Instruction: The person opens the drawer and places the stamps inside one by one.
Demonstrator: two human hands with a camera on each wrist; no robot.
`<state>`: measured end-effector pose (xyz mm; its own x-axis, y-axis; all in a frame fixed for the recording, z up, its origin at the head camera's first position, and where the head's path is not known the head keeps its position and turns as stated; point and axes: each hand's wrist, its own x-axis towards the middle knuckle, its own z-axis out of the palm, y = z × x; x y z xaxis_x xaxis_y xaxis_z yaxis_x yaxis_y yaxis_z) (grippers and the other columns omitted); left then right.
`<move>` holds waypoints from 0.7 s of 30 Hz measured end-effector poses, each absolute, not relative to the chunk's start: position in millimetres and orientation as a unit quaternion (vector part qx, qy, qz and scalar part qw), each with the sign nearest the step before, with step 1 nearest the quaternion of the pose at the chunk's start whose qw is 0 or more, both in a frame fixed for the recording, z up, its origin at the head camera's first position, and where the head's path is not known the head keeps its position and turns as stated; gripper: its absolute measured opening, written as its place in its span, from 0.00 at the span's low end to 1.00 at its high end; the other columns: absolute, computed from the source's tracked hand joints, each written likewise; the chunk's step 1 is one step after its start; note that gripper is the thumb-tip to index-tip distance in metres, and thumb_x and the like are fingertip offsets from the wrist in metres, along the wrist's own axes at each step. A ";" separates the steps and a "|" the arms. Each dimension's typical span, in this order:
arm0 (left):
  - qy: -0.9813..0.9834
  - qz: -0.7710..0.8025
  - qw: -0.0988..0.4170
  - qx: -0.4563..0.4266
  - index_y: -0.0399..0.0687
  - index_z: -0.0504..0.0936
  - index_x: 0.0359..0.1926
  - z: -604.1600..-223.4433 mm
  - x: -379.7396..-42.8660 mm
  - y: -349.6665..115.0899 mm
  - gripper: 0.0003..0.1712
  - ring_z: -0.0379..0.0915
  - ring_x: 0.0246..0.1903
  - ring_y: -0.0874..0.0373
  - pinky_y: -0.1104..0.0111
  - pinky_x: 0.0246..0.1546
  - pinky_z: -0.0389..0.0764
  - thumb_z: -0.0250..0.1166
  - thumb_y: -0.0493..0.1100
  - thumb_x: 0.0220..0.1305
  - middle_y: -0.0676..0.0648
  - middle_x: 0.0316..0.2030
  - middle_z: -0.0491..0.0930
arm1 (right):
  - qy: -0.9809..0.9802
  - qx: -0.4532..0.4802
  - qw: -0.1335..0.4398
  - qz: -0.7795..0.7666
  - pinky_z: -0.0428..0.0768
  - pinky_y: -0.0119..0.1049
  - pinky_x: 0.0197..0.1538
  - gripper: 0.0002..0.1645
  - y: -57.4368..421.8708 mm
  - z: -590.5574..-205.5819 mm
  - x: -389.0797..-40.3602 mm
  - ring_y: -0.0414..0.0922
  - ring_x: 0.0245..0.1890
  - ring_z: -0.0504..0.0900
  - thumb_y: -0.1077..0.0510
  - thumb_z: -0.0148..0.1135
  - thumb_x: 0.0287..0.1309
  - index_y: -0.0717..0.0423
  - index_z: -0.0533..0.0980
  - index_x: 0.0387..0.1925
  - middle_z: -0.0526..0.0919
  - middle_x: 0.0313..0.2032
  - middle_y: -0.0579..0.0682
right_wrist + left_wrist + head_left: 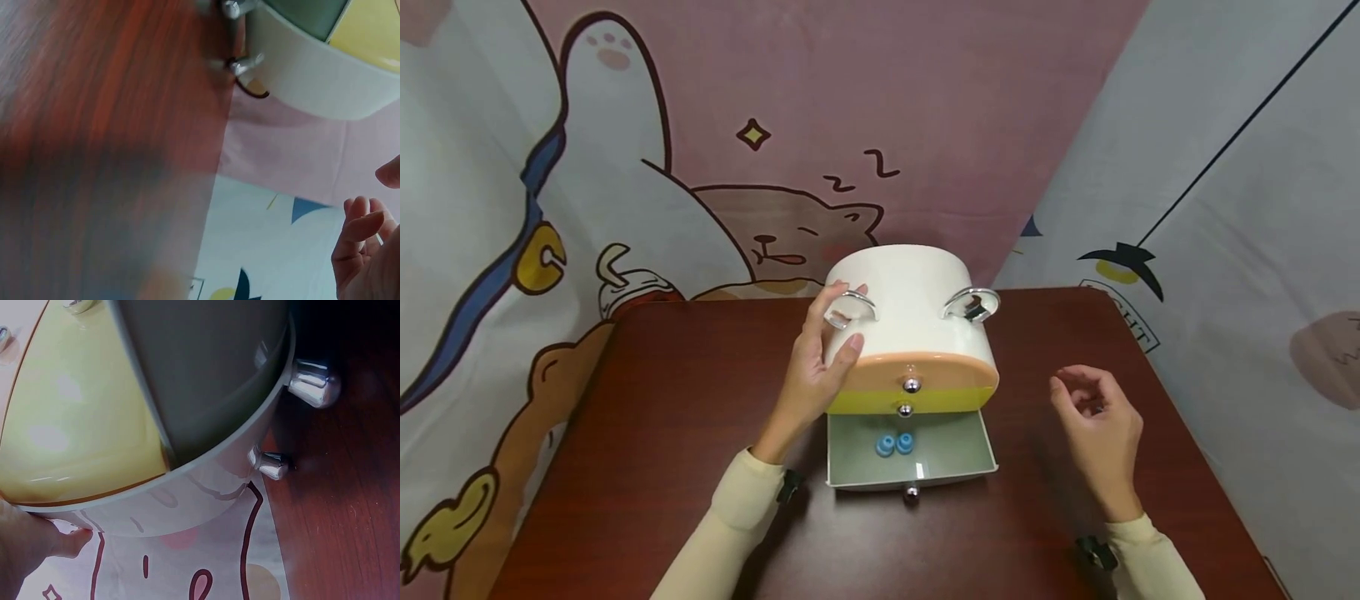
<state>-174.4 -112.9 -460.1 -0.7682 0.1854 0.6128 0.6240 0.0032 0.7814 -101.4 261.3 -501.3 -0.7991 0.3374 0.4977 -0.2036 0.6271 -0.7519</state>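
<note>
A small white drawer cabinet (902, 300) with two chrome loops on top stands on the table. Its orange drawer front (865, 371) and yellow drawer front (865, 402) are closed, each with a chrome knob. The green bottom drawer (955, 450) is pulled out, and two small blue round pieces (895, 444) lie in it side by side. My left hand (812, 367) grips the cabinet's left side around the left chrome loop (853, 308), thumb toward the front. Right of the drawer, my right hand (1101, 425) hovers with loosely curled fingers and nothing in them.
The dark red-brown wooden table (662, 467) extends to both sides of the cabinet. A printed cloth (970, 117) with cartoon animals hangs behind and beside it. The open drawer's knob (912, 493) juts toward the front.
</note>
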 end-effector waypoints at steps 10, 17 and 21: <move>-0.690 -0.639 0.171 -0.293 0.47 0.62 0.81 -457.7 -174.7 -112.9 0.36 0.67 0.75 0.47 0.55 0.75 0.65 0.60 0.37 0.76 0.43 0.75 0.75 | -0.852 -0.110 0.315 0.403 0.68 0.25 0.33 0.18 287.8 -518.5 -101.2 0.33 0.24 0.72 0.57 0.81 0.63 0.53 0.87 0.53 0.81 0.28 0.50; -0.693 -0.637 0.167 -0.294 0.49 0.61 0.81 -460.3 -174.1 -112.0 0.37 0.67 0.76 0.47 0.55 0.75 0.65 0.61 0.38 0.76 0.43 0.75 0.74 | -0.855 -0.120 0.331 0.380 0.66 0.25 0.36 0.19 303.4 -527.8 -97.9 0.33 0.28 0.74 0.58 0.80 0.62 0.56 0.87 0.53 0.82 0.31 0.55; -0.694 -0.637 0.169 -0.291 0.49 0.61 0.81 -459.6 -173.6 -111.8 0.37 0.67 0.76 0.47 0.54 0.75 0.65 0.61 0.39 0.76 0.44 0.75 0.74 | -0.857 -0.130 0.330 0.373 0.64 0.27 0.37 0.19 309.8 -530.3 -96.8 0.30 0.29 0.73 0.56 0.80 0.62 0.57 0.87 0.53 0.83 0.31 0.57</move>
<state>-173.6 -111.8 -459.6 -0.7736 0.1887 0.6050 0.6188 0.0191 0.7853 -96.8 309.8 -530.3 -0.7489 0.4693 0.4680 -0.0229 0.6874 -0.7259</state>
